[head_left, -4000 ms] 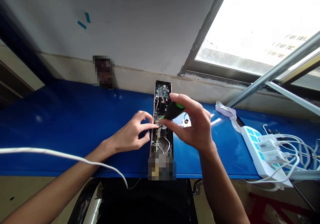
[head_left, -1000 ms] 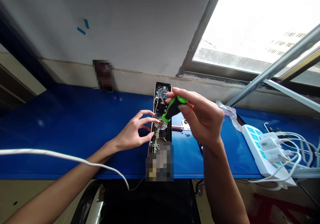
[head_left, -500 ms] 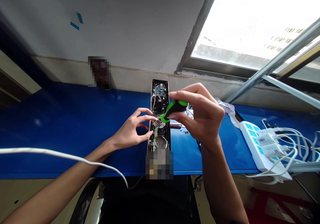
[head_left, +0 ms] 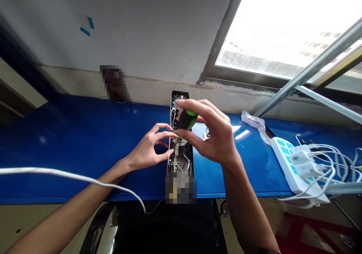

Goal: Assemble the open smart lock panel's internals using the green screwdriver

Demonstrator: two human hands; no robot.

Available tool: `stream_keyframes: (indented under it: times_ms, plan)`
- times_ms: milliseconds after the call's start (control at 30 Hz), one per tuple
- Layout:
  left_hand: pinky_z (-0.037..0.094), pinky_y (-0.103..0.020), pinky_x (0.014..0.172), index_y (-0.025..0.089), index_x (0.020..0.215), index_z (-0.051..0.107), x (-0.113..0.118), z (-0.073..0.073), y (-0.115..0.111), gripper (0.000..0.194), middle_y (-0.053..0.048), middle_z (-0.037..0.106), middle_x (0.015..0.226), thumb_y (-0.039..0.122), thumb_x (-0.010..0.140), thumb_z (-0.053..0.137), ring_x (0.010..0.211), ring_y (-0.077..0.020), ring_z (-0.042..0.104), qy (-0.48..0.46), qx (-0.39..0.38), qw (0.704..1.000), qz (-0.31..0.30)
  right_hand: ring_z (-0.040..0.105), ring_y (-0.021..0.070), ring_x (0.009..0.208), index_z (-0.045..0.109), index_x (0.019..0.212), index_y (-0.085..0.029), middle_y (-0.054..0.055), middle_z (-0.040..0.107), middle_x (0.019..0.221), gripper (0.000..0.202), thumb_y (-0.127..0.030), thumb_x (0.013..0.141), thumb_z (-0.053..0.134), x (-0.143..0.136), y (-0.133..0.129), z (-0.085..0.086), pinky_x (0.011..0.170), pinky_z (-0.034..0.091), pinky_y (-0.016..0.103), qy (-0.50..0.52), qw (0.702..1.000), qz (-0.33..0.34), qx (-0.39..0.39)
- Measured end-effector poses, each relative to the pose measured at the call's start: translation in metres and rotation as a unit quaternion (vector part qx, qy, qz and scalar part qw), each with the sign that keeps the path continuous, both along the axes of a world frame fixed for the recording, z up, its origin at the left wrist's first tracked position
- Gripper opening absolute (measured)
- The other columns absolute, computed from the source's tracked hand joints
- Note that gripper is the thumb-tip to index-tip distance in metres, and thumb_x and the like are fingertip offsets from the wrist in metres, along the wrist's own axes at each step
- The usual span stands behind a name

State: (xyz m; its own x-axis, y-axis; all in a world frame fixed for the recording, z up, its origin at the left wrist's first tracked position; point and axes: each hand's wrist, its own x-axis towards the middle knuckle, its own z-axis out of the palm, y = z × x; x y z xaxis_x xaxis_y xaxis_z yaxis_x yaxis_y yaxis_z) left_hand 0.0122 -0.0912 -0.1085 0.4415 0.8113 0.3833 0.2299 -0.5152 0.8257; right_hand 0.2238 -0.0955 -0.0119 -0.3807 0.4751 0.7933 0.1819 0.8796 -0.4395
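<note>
A long narrow device lies open on the blue table, its circuit board, white wires and metal mechanism exposed. My right hand grips a black and green screwdriver above the device's middle. The screwdriver stands steeply, and its tip points down at the metal mechanism. At the device's left edge rests my left hand, its fingertips on the edge beside the shaft; whether they pinch something small is hidden. The near end of the device is blurred out.
A white power strip with several plugs and cables lies at the right of the blue table. A plastic bag is behind it. One white cable crosses over my left forearm. Small parts lie right of the device.
My right hand has moved left over the device, and the screwdriver has turned from a slant to a steeper angle. My left hand has hardly moved.
</note>
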Motion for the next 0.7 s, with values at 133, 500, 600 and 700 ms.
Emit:
stream_keyframes:
  times_ms: [133, 500, 600, 700]
  plan:
    - [0.068, -0.037, 0.094, 0.030, 0.127, 0.069, 0.000, 0.002, 0.000, 0.041, -0.006, 0.044, 0.143, 0.021, 0.087, 0.073, 0.118, -0.0228, 0.064, 0.010, 0.000, 1.000, -0.004, 0.073, 0.0201, 0.117, 0.052, 0.148, -0.031, 0.003, 0.068, 0.138, 0.057, -0.011, 0.096, 0.064, 0.004, -0.002, -0.002, 0.093, 0.067, 0.035, -0.014, 0.994, 0.084, -0.067]
    - [0.065, -0.039, 0.094, 0.028, 0.134, 0.063, -0.004, 0.009, 0.000, 0.043, -0.008, 0.048, 0.143, 0.028, 0.091, 0.069, 0.110, -0.0216, 0.068, 0.085, 0.037, 0.996, 0.013, 0.078, 0.0194, 0.101, 0.059, 0.140, -0.036, -0.002, 0.075, 0.126, 0.065, -0.017, 0.083, 0.083, 0.014, 0.000, -0.013, 0.082, 0.071, 0.034, 0.028, 0.999, -0.027, 0.013]
    - [0.057, -0.049, 0.105, 0.026, 0.134, 0.064, 0.001, 0.023, -0.001, 0.043, -0.008, 0.056, 0.135, 0.026, 0.091, 0.067, 0.123, -0.0283, 0.059, 0.150, 0.114, 0.980, 0.065, 0.079, 0.0224, 0.100, 0.057, 0.140, -0.033, 0.001, 0.075, 0.115, 0.063, -0.015, 0.084, 0.080, 0.023, -0.001, -0.013, 0.083, 0.071, 0.039, 0.078, 0.996, -0.048, 0.018]
    - [0.052, -0.052, 0.106, 0.021, 0.125, 0.069, 0.012, 0.034, 0.001, 0.035, -0.009, 0.063, 0.126, 0.022, 0.091, 0.064, 0.118, -0.0287, 0.058, 0.166, 0.184, 0.963, 0.109, 0.079, 0.0225, 0.093, 0.057, 0.139, -0.032, 0.001, 0.073, 0.106, 0.064, -0.010, 0.082, 0.078, 0.036, -0.001, -0.008, 0.080, 0.071, 0.039, 0.123, 0.987, -0.080, 0.060]
